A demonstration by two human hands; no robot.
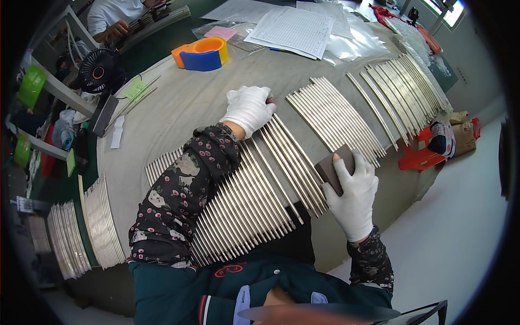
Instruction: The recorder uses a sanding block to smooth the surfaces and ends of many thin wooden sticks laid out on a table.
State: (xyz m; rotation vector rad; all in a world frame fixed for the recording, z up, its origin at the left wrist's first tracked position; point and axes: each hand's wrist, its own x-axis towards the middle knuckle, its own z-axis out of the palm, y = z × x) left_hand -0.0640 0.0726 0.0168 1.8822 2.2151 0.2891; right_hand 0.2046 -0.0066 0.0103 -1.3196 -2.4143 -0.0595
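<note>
Slim, shiny metallic rods (249,203), grey worktop (179,81). Right gloved grip (353,196) clasps matte block (329,174); left grip (249,110), near rod tips: can't tell.

This is a factory workshop: metal rods (246,208) lie in rows across a grey worktop (181,111), with paper forms (295,30) at the far side and a co-worker (116,15) at far left.

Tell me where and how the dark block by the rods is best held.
Probably by its right part, coming from the person's right, as the right hand does now. The flat-sided dark block has its left edge close beside the rods, leaving little finger room there.
</note>
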